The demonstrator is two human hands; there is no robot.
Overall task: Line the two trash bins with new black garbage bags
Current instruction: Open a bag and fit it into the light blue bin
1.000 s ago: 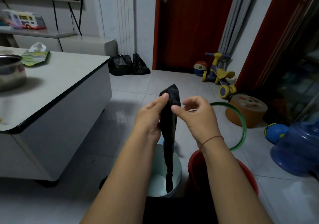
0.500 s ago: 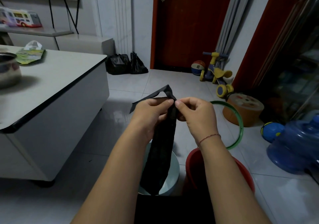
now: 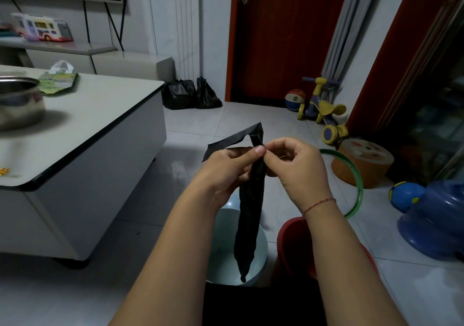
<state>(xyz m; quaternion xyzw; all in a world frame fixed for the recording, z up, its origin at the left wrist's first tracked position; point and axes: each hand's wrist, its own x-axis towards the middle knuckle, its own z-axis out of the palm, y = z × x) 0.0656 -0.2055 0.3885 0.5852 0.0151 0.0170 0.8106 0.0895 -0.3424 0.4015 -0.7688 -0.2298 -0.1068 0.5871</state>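
A folded black garbage bag [image 3: 251, 207] hangs as a long narrow strip from my two hands at chest height. My left hand [image 3: 226, 167] and my right hand [image 3: 296, 165] both pinch its top edge, thumbs nearly touching; one flap of the bag sticks out up and to the left. The bag's lower tip dangles inside a pale blue trash bin [image 3: 262, 248] on the floor under my hands. A red trash bin [image 3: 292, 240] stands right beside it, partly hidden by my right forearm.
A white low table [image 3: 95, 135] with a steel pot [image 3: 20, 104] stands at my left. Two filled black bags [image 3: 190, 94] lie by the red door. Toys, a green hoop [image 3: 356, 182], a round stool and a blue water jug [image 3: 439, 220] crowd the floor at right.
The bag's top has been peeled apart: a flap now sticks out to the left, and both hands have closed in on the top edge. The strip has loosened and widened.
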